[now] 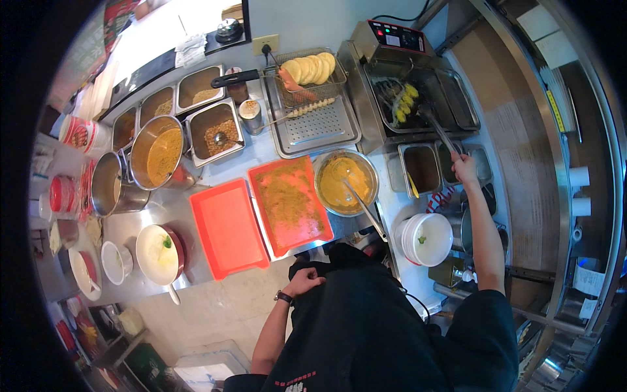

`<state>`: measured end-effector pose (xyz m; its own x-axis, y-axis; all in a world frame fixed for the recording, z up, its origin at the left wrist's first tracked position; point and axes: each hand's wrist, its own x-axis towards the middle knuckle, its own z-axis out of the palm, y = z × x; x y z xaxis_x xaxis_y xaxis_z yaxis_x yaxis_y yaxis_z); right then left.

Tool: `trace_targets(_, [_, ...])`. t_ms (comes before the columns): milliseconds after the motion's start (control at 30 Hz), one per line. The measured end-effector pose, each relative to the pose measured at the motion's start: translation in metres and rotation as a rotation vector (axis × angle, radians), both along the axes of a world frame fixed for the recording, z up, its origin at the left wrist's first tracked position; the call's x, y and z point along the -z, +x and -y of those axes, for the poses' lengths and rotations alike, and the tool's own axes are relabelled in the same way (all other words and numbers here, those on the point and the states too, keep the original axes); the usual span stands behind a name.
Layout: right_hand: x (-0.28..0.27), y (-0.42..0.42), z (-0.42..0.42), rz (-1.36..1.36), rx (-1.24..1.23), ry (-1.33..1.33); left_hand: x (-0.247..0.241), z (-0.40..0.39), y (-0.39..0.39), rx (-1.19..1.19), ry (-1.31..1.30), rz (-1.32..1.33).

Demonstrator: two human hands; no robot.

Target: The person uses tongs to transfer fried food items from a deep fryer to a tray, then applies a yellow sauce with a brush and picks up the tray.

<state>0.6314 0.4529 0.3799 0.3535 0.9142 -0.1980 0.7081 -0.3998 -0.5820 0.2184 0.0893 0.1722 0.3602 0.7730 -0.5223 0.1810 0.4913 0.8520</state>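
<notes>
My right hand is closed around the handle of long metal tongs, whose far end reaches into the deep fryer. Beside the tips, yellow food pieces lie in a row in the bubbling oil. My left hand rests against my dark clothing with its fingers curled, and nothing shows in it. In front of me stand a metal bowl of orange-yellow batter with a metal utensil in it, a red tray coated with yellow-brown crumbs or powder, and a plain red tray.
A wire fry basket with flat round pieces and sausages sits over a perforated tray holding a spiral skewer. Metal pans, a pot of orange powder and a white pan stand left; white buckets stand right.
</notes>
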Motion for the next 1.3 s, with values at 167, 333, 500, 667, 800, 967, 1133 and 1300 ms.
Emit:
trace_targets(167, [0.015, 0.010, -0.010, 0.479, -0.129, 0.171, 0.001, 0.007, -0.002, -0.152, -0.061, 0.049])
trace_targets(333, [-0.007, 0.009, -0.010, 0.484, -0.154, 0.101, -0.015, 0.000, -0.007, -0.132, -0.089, -0.058])
trace_targets(500, [-0.018, 0.030, 0.003, 0.459, -0.184, 0.150, -0.011, 0.006, -0.007, -0.201, -0.079, -0.025])
trace_targets(667, [-0.018, 0.032, 0.010, 0.451, -0.118, 0.158, -0.014, -0.008, -0.004, -0.174, -0.065, 0.020])
trace_targets(800, [-0.002, 0.045, 0.009, 0.439, -0.118, 0.256, -0.013, -0.024, -0.002, -0.088, -0.056, 0.000])
trace_targets(967, [-0.013, 0.038, 0.021, 0.453, -0.113, 0.230, -0.004, -0.030, 0.002, -0.080, -0.067, -0.005])
trace_targets(1133, [-0.017, 0.048, 0.029, 0.495, -0.111, 0.280, 0.001, -0.033, 0.005, -0.079, -0.056, -0.009])
trace_targets(1300, [-0.021, 0.051, 0.032, 0.445, -0.113, 0.269, -0.001, -0.037, 0.008, -0.064, -0.033, -0.020])
